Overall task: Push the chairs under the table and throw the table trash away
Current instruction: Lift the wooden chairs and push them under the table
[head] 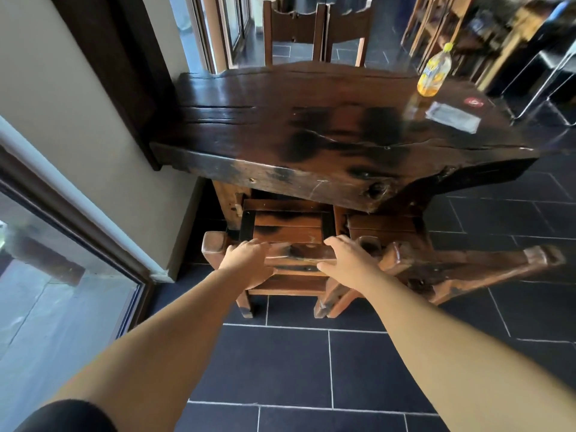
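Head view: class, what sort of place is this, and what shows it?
Probably a restaurant or café: a heavy wooden table with a chair partly under it, chairs opposite, and a bottle left on top.

Near chair [290, 229], seat mostly hidden under the table [280, 120]; bottle [434, 73] at the table's far corner blurred, label unreadable; far chairs [293, 26] beyond the table cropped.
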